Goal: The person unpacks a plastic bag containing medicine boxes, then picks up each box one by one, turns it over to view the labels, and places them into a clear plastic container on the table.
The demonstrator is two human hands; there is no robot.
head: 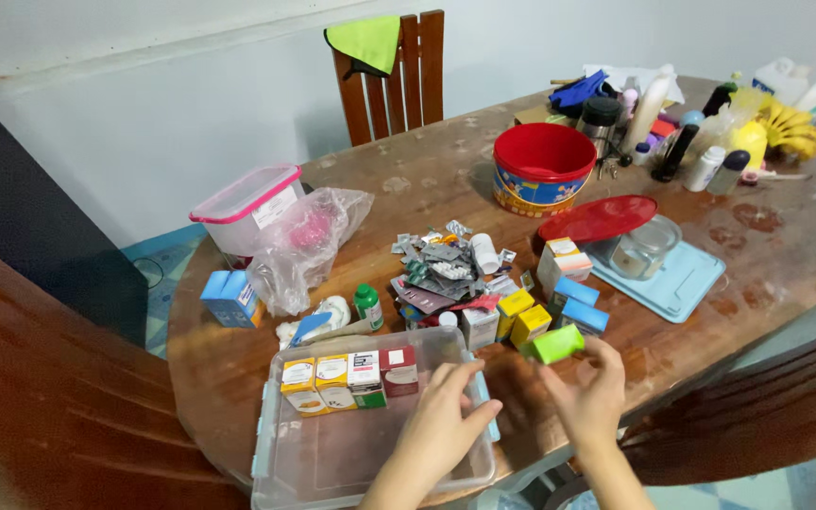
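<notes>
1. Right hand (586, 397): fingertips pinch a small green box (556, 344), held just above the table edge (767, 312)
2. Left hand (446, 416): fingers loosely spread, holding nothing, resting on the clear plastic container (332, 463) beside four upright boxes (349, 376)

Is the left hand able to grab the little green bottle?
Probably yes. The left hand rests on the clear bin, and the green bottle stands just beyond the bin's far wall; nothing blocks it.

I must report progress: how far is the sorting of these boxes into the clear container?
Done: four small boxes stand in the clear container. In hand: the right hand holds a green box; the left hand rests on the container. Left: several boxes and a blister-pack pile.
</notes>
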